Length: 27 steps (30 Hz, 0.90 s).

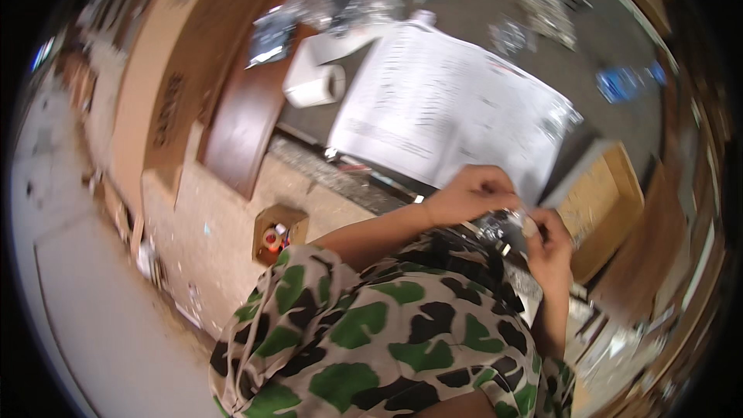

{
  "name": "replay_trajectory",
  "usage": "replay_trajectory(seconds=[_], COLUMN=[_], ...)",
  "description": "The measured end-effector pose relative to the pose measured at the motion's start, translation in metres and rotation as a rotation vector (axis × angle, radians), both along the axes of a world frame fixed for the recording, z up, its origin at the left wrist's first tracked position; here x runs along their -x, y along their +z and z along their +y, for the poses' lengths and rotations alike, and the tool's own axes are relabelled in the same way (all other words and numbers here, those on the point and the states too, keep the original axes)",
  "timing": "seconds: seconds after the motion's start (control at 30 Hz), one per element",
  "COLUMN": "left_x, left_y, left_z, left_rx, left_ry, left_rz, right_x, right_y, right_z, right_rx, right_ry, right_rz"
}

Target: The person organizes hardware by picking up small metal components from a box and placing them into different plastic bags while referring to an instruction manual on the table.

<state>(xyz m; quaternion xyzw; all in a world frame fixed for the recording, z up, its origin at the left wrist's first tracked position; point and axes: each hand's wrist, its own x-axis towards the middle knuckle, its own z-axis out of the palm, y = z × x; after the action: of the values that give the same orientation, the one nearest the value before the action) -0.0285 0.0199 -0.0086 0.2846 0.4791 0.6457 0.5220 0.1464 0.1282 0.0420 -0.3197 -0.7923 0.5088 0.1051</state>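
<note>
- A clear plastic bag (495,226) is pinched by the fingers of the left hand (474,195) and right hand (551,251).
- It is held toward 5 o'clock from the papers (457,97).
- Even tension should be kept.

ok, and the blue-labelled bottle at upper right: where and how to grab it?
I'd grip the bottle around its blue label, from above, crosswise. It appears to lie on its side, blue cap toward the picture's right, so the wider labelled body likely offers the better hold. The right hand is nearer, but seems occupied with clear plastic.
</note>
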Motion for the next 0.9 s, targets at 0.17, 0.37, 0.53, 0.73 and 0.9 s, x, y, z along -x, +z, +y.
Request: replay_trajectory(seconds=[0.17,0.37,0.53,0.73,0.9], left_x=[0.000,-0.004,-0.011,-0.002,0.006], left_y=[0.002,-0.002,0.001,0.006,0.001], left_z=[-0.002,-0.002,0.001,0.000,-0.001], left_rx=[0.142,0.128,0.071,0.090,0.201], left_ry=[-0.084,-0.230,-0.284,-0.385,-0.450], left_rz=[0.020,0.102,0.224,0.269,0.095], right_x=[0.003,-0.004,-0.014,-0.015,-0.015], right_y=[0.002,0.007,-0.008,-0.012,-0.015], right_z=[-0.001,-0.013,-0.025,-0.035,-0.043], right_rx=[-0.174,0.093,-0.003,0.022,0.019], right_ry=[0.066,-0.013,-0.070,-0.088,-0.161], right_rz=[0.061,0.014,0.070,0.071,0.097])
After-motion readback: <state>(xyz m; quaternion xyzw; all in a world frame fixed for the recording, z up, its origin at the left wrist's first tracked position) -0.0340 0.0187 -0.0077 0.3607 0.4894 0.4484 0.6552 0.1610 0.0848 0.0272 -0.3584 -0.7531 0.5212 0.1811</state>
